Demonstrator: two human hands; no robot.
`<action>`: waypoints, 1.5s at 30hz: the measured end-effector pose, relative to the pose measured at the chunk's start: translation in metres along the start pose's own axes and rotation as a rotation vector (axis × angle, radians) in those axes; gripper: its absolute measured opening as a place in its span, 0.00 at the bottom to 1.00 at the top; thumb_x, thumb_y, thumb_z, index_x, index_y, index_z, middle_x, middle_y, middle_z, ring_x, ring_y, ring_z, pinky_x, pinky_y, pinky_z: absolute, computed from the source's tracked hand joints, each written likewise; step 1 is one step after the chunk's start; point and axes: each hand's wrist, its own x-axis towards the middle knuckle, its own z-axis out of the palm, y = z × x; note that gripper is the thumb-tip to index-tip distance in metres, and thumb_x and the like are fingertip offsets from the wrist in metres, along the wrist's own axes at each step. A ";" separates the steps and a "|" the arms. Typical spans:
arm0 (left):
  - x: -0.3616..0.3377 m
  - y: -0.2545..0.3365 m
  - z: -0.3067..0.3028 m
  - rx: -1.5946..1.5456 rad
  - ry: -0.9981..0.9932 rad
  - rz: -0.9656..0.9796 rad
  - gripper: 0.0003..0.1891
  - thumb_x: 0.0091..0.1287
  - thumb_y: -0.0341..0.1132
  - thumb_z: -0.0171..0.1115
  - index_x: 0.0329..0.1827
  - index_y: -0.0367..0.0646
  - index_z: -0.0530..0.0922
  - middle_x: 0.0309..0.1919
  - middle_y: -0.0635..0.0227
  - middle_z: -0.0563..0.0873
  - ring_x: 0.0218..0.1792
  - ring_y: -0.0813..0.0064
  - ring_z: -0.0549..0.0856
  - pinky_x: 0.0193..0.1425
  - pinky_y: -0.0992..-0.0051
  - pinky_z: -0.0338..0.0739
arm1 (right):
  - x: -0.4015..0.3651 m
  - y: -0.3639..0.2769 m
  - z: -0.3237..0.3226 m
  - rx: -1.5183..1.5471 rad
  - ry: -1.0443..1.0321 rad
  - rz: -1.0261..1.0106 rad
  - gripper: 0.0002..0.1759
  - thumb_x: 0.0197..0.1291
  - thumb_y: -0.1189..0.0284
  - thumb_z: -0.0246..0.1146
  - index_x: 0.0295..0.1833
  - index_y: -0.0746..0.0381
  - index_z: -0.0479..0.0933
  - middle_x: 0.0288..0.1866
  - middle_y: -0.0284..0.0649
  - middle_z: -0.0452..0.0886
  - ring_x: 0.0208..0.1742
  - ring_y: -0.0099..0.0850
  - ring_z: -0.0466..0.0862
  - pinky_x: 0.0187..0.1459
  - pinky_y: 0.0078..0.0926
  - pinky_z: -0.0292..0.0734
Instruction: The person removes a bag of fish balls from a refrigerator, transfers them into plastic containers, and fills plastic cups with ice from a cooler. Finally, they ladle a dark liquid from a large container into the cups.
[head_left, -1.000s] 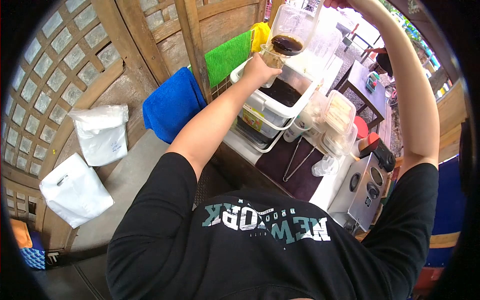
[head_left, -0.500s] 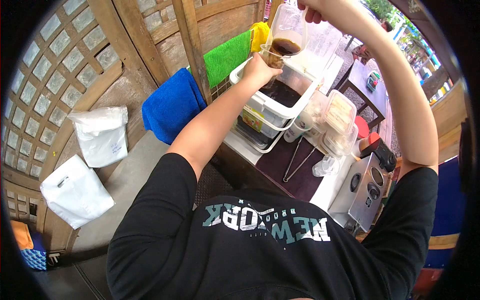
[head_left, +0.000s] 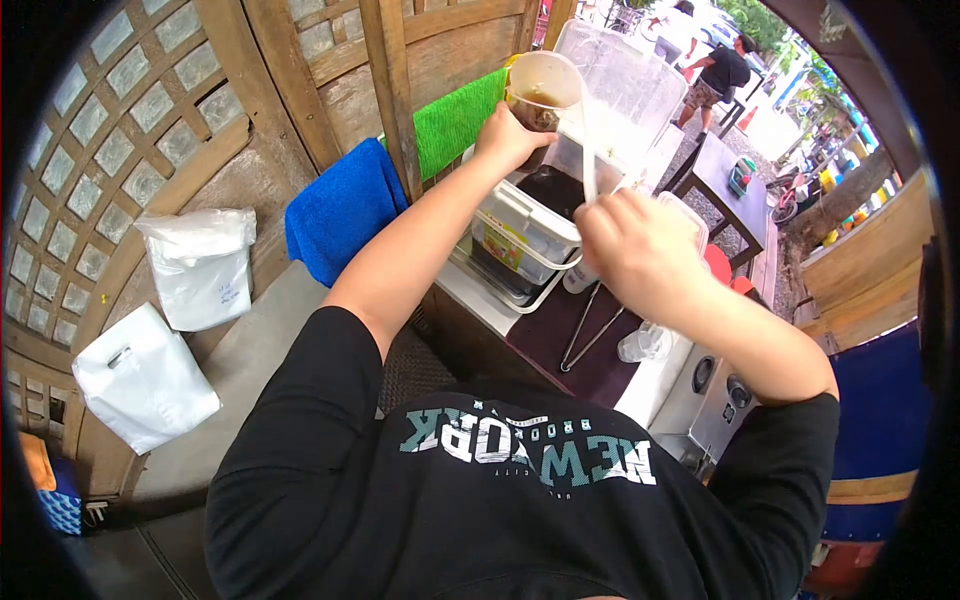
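Note:
My left hand (head_left: 507,142) is wrapped round a clear plastic cup (head_left: 538,112) with brown contents low inside, above the white-rimmed tub (head_left: 520,205). Dark liquid (head_left: 550,190) lies in that tub. My right hand (head_left: 640,245) is closed, slightly blurred, on the lower end of a long pale plastic handle (head_left: 589,150). The handle rises beside the cup; where its upper end joins is hard to make out. Below my right hand, metal tongs (head_left: 583,335) lie on a dark mat (head_left: 540,345), near clear plastic cups (head_left: 647,343).
A blue towel (head_left: 345,210) and a green towel (head_left: 445,125) hang at the left. White plastic bags (head_left: 145,380) lie on the bench. A steel stove (head_left: 705,395) stands at the right. Beyond are a dark table (head_left: 735,195) and a person bending (head_left: 722,75).
My right hand has come down from above the tub to its right side. The tilted translucent vessel of dark liquid over the cup is no longer seen there. My left hand with the cup is slightly higher.

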 end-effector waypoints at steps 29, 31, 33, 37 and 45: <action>-0.010 -0.013 -0.032 -0.132 0.060 0.091 0.39 0.37 0.49 0.79 0.47 0.32 0.71 0.43 0.52 0.82 0.46 0.62 0.83 0.51 0.69 0.76 | 0.041 0.109 0.190 0.562 -0.703 0.125 0.13 0.57 0.69 0.53 0.36 0.66 0.78 0.25 0.44 0.81 0.29 0.36 0.82 0.36 0.32 0.76; -0.013 -0.010 -0.035 -0.106 0.069 0.105 0.38 0.37 0.48 0.79 0.46 0.32 0.72 0.43 0.52 0.83 0.45 0.62 0.83 0.51 0.69 0.76 | 0.039 0.114 0.205 0.726 -0.679 0.226 0.12 0.58 0.69 0.52 0.36 0.66 0.78 0.25 0.41 0.81 0.29 0.33 0.82 0.35 0.29 0.77; -0.014 -0.011 -0.035 -0.139 0.070 0.123 0.38 0.38 0.48 0.79 0.46 0.32 0.72 0.43 0.52 0.83 0.45 0.62 0.83 0.51 0.69 0.76 | 0.034 0.127 0.217 0.901 -0.621 0.382 0.12 0.58 0.70 0.52 0.36 0.67 0.77 0.25 0.40 0.81 0.28 0.30 0.82 0.35 0.26 0.78; -0.014 -0.008 -0.038 -0.169 0.054 0.137 0.37 0.38 0.48 0.79 0.46 0.32 0.72 0.42 0.52 0.83 0.45 0.62 0.83 0.50 0.69 0.76 | 0.022 0.161 0.212 1.134 -0.438 0.738 0.13 0.60 0.69 0.52 0.35 0.67 0.77 0.26 0.41 0.82 0.26 0.28 0.82 0.34 0.21 0.79; 0.000 -0.021 -0.029 -0.196 0.058 0.147 0.39 0.39 0.48 0.78 0.48 0.31 0.70 0.43 0.51 0.82 0.46 0.61 0.83 0.51 0.69 0.77 | 0.021 0.189 0.109 1.113 -0.176 0.806 0.15 0.58 0.65 0.54 0.35 0.67 0.78 0.27 0.45 0.83 0.25 0.27 0.83 0.32 0.20 0.79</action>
